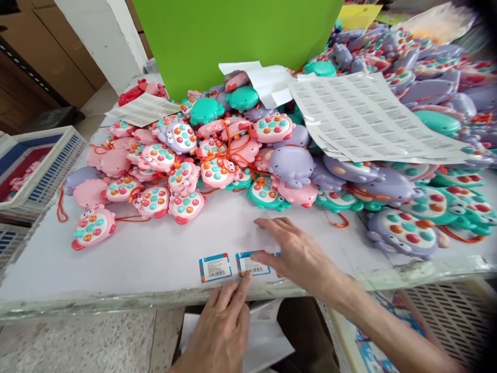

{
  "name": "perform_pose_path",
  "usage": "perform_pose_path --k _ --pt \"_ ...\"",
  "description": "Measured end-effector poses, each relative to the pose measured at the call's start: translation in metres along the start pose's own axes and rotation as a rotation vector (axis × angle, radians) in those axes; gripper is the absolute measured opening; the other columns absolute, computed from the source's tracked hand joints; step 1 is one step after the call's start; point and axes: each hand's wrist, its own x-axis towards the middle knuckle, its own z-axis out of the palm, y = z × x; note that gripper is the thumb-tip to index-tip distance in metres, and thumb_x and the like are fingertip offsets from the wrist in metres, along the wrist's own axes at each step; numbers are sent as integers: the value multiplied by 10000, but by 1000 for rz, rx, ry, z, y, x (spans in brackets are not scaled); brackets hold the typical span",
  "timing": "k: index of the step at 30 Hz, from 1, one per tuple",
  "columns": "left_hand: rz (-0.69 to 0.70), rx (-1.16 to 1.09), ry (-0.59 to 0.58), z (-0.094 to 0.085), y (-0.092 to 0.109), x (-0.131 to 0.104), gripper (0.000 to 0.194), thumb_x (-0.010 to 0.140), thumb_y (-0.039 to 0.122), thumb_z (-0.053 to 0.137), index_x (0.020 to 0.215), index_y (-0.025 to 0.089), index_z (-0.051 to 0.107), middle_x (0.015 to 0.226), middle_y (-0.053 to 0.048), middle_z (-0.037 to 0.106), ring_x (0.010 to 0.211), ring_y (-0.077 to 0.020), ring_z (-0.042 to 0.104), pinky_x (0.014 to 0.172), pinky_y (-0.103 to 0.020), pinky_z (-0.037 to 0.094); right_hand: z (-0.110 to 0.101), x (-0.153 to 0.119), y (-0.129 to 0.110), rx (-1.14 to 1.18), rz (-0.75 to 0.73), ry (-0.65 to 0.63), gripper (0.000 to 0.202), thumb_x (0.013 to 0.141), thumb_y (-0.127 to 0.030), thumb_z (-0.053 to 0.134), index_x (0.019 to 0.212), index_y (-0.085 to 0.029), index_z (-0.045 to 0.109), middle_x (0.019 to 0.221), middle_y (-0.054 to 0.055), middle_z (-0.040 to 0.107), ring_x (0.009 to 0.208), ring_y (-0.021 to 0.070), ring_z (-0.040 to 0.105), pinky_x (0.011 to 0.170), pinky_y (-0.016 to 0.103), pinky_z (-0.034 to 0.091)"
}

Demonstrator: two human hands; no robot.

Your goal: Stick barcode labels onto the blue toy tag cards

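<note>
Three small blue-edged cards lie in a row by the table's front edge: a left card (215, 267), a middle card (252, 266) and a right card (280, 275) mostly covered by my right hand. Barcodes and fine print show on the left and middle ones. My left hand (225, 321) has its index fingertip at the lower edge of the middle card, fingers stretched forward. Above it, my right hand (297, 254) is spread open, its thumb over that card's upper edge. Neither hand visibly holds anything. White label sheets (267, 336) rest on my lap.
Piled across the back of the table are pink, purple and green animal-shaped toys (151, 201) with orange cords. Sticker sheets (368, 119) lie on the heap, before a green panel (240, 36). White crates (58, 150) stand left; a perforated basket (446, 316) sits below right.
</note>
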Motion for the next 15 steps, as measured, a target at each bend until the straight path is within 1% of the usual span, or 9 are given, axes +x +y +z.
perform_pose_path --k 2,3,5,7,11,12,15 --pt "-8 -7 0 1 0 -1 281 672 30 470 902 93 619 1337 -156 491 1038 -272 500 871 -385 443 6 5 -6 -70 -64 -9 488 719 -370 724 1131 -182 541 1100 139 612 1003 327 546 792 463 474" --pt "-12 -9 -4 1 0 -1 294 662 31 475 911 91 621 1328 -155 500 1029 -270 503 874 -384 443 9 7 -8 -100 -78 -11 453 729 -365 719 1107 -181 551 1089 139 605 990 325 542 788 462 467" --pt "-18 -10 -4 1 0 -2 312 637 28 483 906 88 628 1333 -149 497 1013 -266 509 872 -380 449 11 12 -10 -133 -77 -9 328 790 -330 666 1061 -176 565 1029 128 605 954 301 544 784 446 457" --pt "-13 -13 3 1 -1 -2 315 615 34 496 893 83 634 1354 -151 477 1023 -271 504 879 -383 453 8 13 -7 -141 -86 -8 275 820 -313 636 1045 -170 568 1000 116 604 951 281 542 790 422 456" --pt "-19 -18 -2 1 0 -3 313 622 35 511 905 86 636 1381 -136 452 1051 -267 498 905 -378 455 -3 7 3 -157 -134 -32 414 739 -351 721 1081 -183 559 1037 102 592 957 275 528 780 401 462" --pt "-29 -16 -5 1 0 -4 310 631 28 511 908 92 635 1383 -126 452 1052 -261 501 908 -374 456 -5 6 4 -164 -136 -31 417 741 -341 721 1091 -184 556 1049 103 588 961 276 523 787 406 460" --pt "-40 -13 1 1 1 -4 304 641 21 516 910 97 636 1373 -122 466 1049 -257 510 906 -373 459 -8 3 5 -184 -130 -14 311 810 -279 653 1088 -172 564 1060 119 581 976 271 516 822 421 446"
